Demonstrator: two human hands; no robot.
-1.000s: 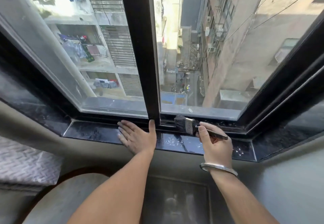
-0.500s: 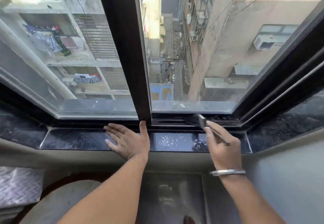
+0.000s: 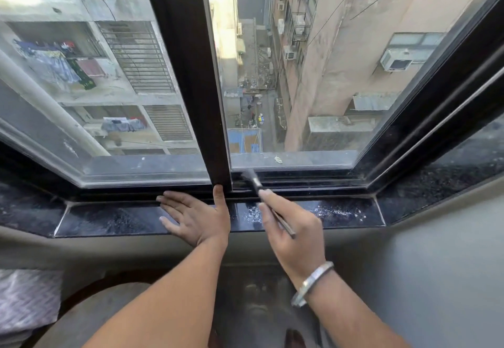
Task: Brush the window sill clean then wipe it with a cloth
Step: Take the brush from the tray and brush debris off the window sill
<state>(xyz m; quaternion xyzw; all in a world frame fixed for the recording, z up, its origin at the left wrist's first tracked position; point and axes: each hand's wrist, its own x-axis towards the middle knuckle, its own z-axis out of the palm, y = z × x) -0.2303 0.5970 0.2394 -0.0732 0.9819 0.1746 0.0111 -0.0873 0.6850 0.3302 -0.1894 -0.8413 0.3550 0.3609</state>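
The brush [image 3: 252,178] has swung upright into the window track [image 3: 300,184], clasped by the right hand [image 3: 293,234]. The left hand [image 3: 196,218] lies open, grasping nothing, on the sill [image 3: 109,218]. Brushing is under way; next, white debris [image 3: 338,211] toward the sill's right end needs sweeping.

Brush [image 3: 252,178] bristles blurred; right hand [image 3: 293,227] hides its handle's middle.

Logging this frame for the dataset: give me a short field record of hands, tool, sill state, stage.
left hand: left hand flat, palm down on the window sill, thumb up against the centre frame post
right hand: right hand gripping the brush by its handle
brush position: bristle end in the window track, right of the post
sill state: white debris scattered on the right part
cloth: none in view
stage: brushing, wiping not yet begun
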